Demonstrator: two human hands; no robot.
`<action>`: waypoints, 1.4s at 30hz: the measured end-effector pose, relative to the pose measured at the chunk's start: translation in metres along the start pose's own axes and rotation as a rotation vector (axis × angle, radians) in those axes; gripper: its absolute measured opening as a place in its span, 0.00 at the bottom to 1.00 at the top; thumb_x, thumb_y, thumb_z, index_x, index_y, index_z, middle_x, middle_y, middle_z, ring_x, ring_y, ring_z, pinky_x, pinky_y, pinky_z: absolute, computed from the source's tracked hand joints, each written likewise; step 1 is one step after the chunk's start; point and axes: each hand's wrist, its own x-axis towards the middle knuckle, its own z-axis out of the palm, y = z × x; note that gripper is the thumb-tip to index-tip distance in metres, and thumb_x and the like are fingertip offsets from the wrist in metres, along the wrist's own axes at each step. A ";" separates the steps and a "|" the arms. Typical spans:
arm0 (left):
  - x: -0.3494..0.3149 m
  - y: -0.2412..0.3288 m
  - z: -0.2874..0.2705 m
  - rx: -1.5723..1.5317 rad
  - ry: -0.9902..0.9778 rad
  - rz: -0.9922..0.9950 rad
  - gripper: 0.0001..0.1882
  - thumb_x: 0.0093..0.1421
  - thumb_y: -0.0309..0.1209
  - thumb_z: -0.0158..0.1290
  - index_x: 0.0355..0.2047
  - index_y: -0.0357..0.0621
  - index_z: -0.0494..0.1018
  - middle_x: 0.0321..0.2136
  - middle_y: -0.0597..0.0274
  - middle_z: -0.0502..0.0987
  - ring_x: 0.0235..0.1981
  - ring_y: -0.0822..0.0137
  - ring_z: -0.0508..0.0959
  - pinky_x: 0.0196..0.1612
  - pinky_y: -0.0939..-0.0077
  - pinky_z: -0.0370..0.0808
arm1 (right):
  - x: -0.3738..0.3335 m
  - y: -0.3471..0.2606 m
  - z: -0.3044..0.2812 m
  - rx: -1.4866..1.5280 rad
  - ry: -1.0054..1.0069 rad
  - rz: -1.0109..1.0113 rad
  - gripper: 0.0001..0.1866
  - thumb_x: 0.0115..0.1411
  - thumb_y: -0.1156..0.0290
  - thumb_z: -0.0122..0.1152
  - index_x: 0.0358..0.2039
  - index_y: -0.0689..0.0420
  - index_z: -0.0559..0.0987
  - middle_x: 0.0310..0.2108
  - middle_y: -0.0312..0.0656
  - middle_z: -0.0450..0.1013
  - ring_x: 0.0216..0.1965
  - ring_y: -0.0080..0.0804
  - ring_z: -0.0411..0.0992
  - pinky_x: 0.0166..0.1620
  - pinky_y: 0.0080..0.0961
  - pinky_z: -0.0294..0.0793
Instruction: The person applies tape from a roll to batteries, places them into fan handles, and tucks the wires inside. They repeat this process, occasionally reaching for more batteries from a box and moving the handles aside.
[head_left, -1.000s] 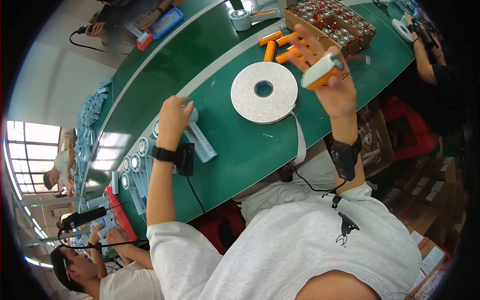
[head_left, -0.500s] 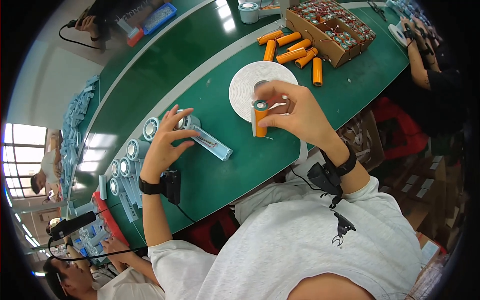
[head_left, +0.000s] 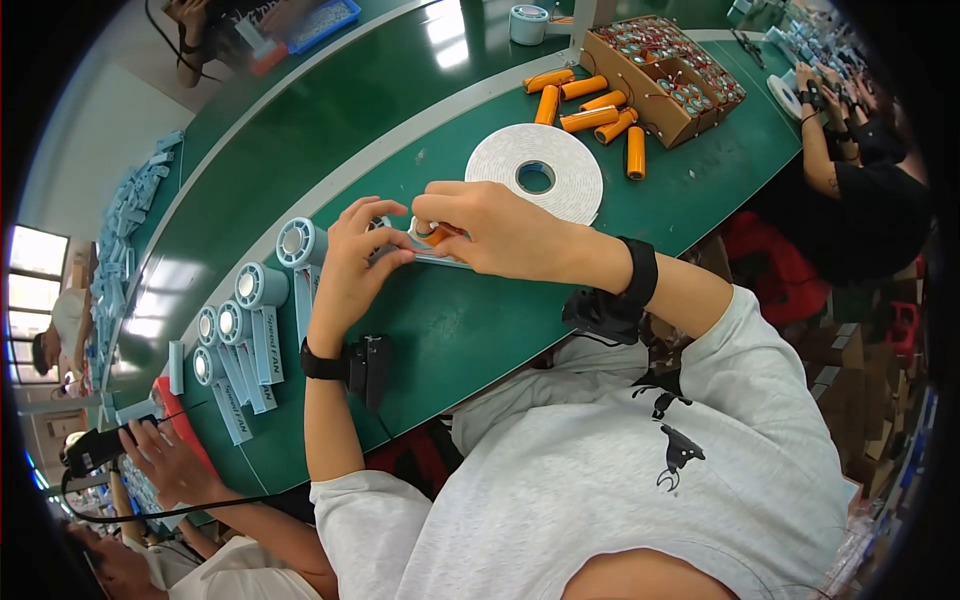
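Note:
My left hand (head_left: 355,265) is closed, with its thumb and fingers at the head end of a light blue handheld fan housing (head_left: 447,261). The housing lies over the green bench, mostly covered by my hands. In my right hand (head_left: 505,232) a cylindrical orange battery (head_left: 434,238) is pinched right at the housing; whether it sits fully inside I cannot tell. Just beyond my right hand lies a big roll of white tape (head_left: 480,160) with a blue core.
Several loose orange batteries (head_left: 636,155) lie past the roll, beside a cardboard box (head_left: 683,133) packed with more. Several light blue fans (head_left: 262,285) line up left of my left hand. Co-workers sit at both sides; one person's hand (head_left: 180,465) is at the lower left.
My right hand has carried the battery leftward from beside the tape roll to the fan housing. My left hand has closed from spread fingers onto the housing.

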 end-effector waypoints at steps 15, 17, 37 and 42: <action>-0.019 -0.011 0.017 -0.498 0.278 -0.285 0.07 0.56 0.22 0.46 0.35 0.35 0.64 0.40 0.58 0.68 0.33 0.71 0.66 0.37 0.81 0.66 | 0.044 0.004 0.021 -0.385 -0.519 0.238 0.06 0.47 0.79 0.55 0.27 0.61 0.70 0.27 0.47 0.73 0.30 0.46 0.73 0.33 0.35 0.71; -0.020 -0.011 0.015 -0.545 0.252 -0.310 0.11 0.56 0.23 0.46 0.39 0.35 0.63 0.43 0.58 0.67 0.37 0.70 0.67 0.41 0.80 0.65 | 0.041 0.010 0.024 -0.321 -0.460 0.290 0.08 0.45 0.78 0.58 0.28 0.60 0.71 0.28 0.47 0.73 0.31 0.44 0.73 0.34 0.35 0.71; 0.117 -0.031 -0.062 0.220 -0.124 -0.004 0.33 0.43 0.13 0.48 0.53 0.43 0.62 0.50 0.54 0.62 0.52 0.56 0.65 0.54 0.72 0.61 | -0.100 0.051 -0.168 -0.570 0.492 0.970 0.23 0.42 0.55 0.66 0.31 0.62 0.75 0.30 0.50 0.74 0.36 0.47 0.73 0.38 0.37 0.72; 0.156 -0.164 -0.056 0.577 -0.103 -0.275 0.30 0.45 0.25 0.56 0.51 0.43 0.63 0.49 0.48 0.64 0.49 0.52 0.66 0.49 0.66 0.65 | -0.118 0.088 -0.160 -0.635 0.487 0.955 0.19 0.46 0.60 0.62 0.29 0.66 0.74 0.30 0.53 0.74 0.34 0.45 0.75 0.37 0.36 0.74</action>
